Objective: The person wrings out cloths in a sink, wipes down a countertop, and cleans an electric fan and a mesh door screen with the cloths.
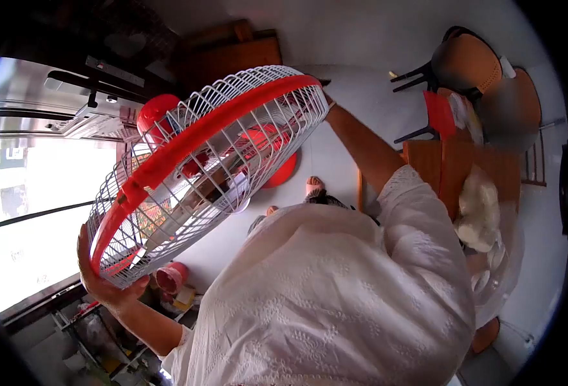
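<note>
A fan head (187,145) with a white wire guard and a red rim band is held tilted in front of my chest. My left hand (107,283) wraps round its lower left edge, thumb on the near side and fingers behind the rim. At the far right end, my right hand (322,98) grips the edge, with most of its fingers hidden by the wires. A rounded red housing (158,117) shows behind the guard. Through the wires I see red parts, too broken up to make out. Below, a round red base (284,172) is on the floor.
Wooden-backed chairs (467,61) and a wooden table (425,167) with a plastic bag (480,209) are on the right. To the left is a bright window (39,212). A pink bucket (171,278) and a cluttered shelf (97,341) lie below my left arm.
</note>
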A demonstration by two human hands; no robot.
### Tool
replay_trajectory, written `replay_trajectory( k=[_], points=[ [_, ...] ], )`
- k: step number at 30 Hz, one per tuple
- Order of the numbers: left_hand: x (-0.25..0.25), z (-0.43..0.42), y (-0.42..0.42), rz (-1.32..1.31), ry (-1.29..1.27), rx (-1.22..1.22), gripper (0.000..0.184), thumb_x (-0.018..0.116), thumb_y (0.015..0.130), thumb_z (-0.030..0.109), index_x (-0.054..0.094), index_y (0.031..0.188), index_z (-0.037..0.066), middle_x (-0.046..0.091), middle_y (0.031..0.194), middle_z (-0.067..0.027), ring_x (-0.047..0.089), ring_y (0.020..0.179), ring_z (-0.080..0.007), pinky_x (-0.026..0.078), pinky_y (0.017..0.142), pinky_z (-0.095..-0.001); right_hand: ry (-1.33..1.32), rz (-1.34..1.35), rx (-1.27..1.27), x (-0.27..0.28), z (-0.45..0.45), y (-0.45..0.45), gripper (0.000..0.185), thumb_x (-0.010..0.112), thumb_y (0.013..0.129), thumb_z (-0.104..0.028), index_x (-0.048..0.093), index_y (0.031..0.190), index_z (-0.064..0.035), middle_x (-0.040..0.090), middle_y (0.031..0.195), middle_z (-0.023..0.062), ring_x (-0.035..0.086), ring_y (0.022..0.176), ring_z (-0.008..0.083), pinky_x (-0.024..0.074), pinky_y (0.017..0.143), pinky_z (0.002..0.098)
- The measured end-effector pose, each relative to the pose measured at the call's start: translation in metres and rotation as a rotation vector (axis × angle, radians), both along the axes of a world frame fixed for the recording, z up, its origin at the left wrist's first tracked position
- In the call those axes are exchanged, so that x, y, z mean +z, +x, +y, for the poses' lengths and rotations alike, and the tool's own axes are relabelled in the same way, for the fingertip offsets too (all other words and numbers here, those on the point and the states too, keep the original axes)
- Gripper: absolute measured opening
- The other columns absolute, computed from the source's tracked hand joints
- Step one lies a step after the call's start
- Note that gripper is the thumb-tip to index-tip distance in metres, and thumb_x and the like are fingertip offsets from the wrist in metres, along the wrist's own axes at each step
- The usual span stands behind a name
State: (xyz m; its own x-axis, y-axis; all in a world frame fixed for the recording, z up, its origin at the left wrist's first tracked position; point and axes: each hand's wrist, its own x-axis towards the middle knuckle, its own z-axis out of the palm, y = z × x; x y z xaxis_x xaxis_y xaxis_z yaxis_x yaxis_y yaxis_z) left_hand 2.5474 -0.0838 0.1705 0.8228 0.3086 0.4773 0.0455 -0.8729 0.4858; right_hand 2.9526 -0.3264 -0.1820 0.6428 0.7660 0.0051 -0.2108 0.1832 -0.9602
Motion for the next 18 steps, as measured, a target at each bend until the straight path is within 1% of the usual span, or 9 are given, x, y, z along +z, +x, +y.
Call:
replay_trajectory(
  k=[5,7,8,10,11,12,14,16,18],
  points=[
    [0.004,0.010,0.001,0.032,-0.024,-0.073,0.115,0.083,0.055,0.058,0.035,0.138,-0.005,0.047,0.132,-0.0220,0.052,0.118,-0.0331,0.044,0.097,-0.0428,0.203,1.073,-0.397,-0.052,0.013,-0.076,0.047,0.041,0.094,-0.038,0.051,0.128,-0.0080,0.056,0.128,0.0131,0.058,0.110,0.0328,0.0477,0.092,0.0463],
    [0.005,0.003,0.010,0.003,-0.059,-0.043,0.112,0.083,0.056,0.056,0.036,0.138,-0.004,0.055,0.123,-0.0220,0.054,0.115,-0.0341,0.044,0.097,-0.0438,0.281,1.244,-0.440,-0.052,0.018,-0.107,0.047,0.038,0.094,-0.040,0.052,0.127,-0.0082,0.057,0.126,0.0134,0.060,0.107,0.0351,0.0503,0.088,0.0498],
    [0.004,0.004,0.012,-0.010,-0.020,-0.057,0.111,0.083,0.055,0.057,0.039,0.136,-0.004,0.054,0.126,-0.0210,0.055,0.114,-0.0334,0.046,0.094,-0.0432,0.284,1.246,-0.423,-0.050,0.019,-0.125,0.048,0.036,0.095,-0.041,0.052,0.126,-0.0083,0.058,0.125,0.0136,0.061,0.105,0.0363,0.0517,0.087,0.0515],
    [0.003,0.003,0.016,-0.028,0.009,-0.069,0.110,0.083,0.054,0.058,0.041,0.135,-0.004,0.052,0.130,-0.0200,0.057,0.113,-0.0328,0.049,0.092,-0.0427,0.046,0.846,-0.319,0.005,0.009,-0.174,0.052,0.035,0.095,-0.045,0.048,0.130,-0.0090,0.058,0.125,0.0128,0.061,0.104,0.0372,0.0543,0.082,0.0517],
    [0.005,-0.002,0.018,-0.028,0.003,-0.074,0.109,0.082,0.057,0.058,0.039,0.136,-0.004,0.054,0.126,-0.0206,0.056,0.114,-0.0328,0.047,0.094,-0.0434,0.041,0.726,-0.248,-0.024,0.003,-0.186,0.053,0.035,0.095,-0.046,0.047,0.131,-0.0093,0.058,0.126,0.0128,0.061,0.105,0.0363,0.0546,0.082,0.0508],
    [0.007,-0.004,0.017,-0.028,-0.003,-0.083,0.108,0.081,0.060,0.058,0.038,0.138,-0.003,0.056,0.123,-0.0211,0.055,0.114,-0.0327,0.045,0.096,-0.0441,0.036,0.722,-0.261,-0.019,0.001,-0.196,0.053,0.035,0.095,-0.046,0.047,0.131,-0.0093,0.058,0.126,0.0128,0.061,0.105,0.0363,0.0546,0.082,0.0508],
    [0.008,-0.003,0.014,-0.023,0.025,-0.107,0.106,0.081,0.061,0.057,0.038,0.138,-0.003,0.056,0.123,-0.0201,0.056,0.114,-0.0317,0.045,0.096,-0.0435,0.399,0.814,-0.158,0.008,0.004,-0.213,0.050,0.040,0.095,-0.044,0.046,0.131,-0.0097,0.058,0.125,0.0135,0.058,0.111,0.0334,0.0539,0.084,0.0515],
    [0.007,-0.003,0.013,-0.028,0.107,-0.123,0.102,0.080,0.063,0.056,0.039,0.138,0.001,0.056,0.125,-0.0174,0.056,0.114,-0.0297,0.045,0.097,-0.0421,0.344,0.726,-0.249,0.027,0.008,-0.231,0.047,0.044,0.095,-0.039,0.043,0.133,-0.0115,0.057,0.125,0.0115,0.059,0.110,0.0313,0.0536,0.085,0.0513],
    [0.005,0.002,0.010,-0.024,-0.026,-0.146,0.097,0.079,0.065,0.052,0.039,0.139,0.002,0.051,0.130,-0.0185,0.053,0.117,-0.0340,0.046,0.095,-0.0449,0.366,0.565,-0.416,0.046,0.010,-0.250,0.040,0.050,0.094,-0.029,0.046,0.130,-0.0123,0.059,0.120,0.0090,0.060,0.106,0.0280,0.0541,0.083,0.0474]
  ],
)
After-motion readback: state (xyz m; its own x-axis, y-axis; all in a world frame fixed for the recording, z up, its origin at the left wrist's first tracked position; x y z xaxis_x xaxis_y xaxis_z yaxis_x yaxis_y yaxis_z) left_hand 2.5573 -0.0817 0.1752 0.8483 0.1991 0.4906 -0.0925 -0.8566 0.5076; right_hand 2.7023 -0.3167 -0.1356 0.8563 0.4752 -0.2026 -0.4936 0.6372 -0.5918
